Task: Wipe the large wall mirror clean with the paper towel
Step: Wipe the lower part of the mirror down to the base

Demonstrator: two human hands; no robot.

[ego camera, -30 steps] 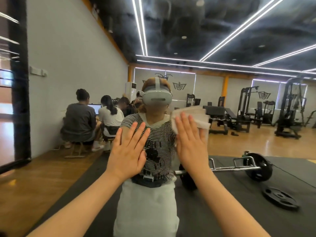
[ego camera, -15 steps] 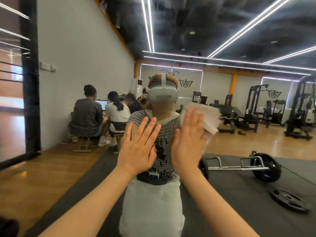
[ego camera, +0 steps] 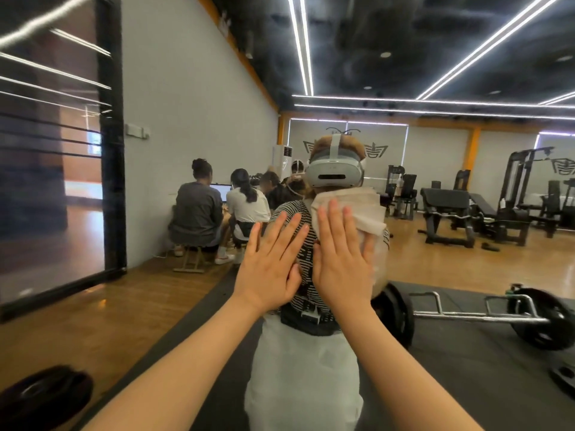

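The large wall mirror (ego camera: 404, 259) filled almost the whole view, and its black frame edge (ego camera: 110, 150) stood upright far to the left of the hands. Between that edge and the hands there was much free glass, and more free glass lay to the right of them and above them.

The left hand (ego camera: 270, 269) was flat on the glass with straight, spread fingers pointing up and a little to the right; it held nothing. Just to its right, almost touching it, the right hand (ego camera: 342, 262) was also flat, fingers straight and pointing up, and it pressed the paper towel (ego camera: 364, 209) against the mirror. The folded towel stuck out above and to the right of the fingertips. Its long axis seemed to run from upper left to lower right, but the hand covered a part of it.
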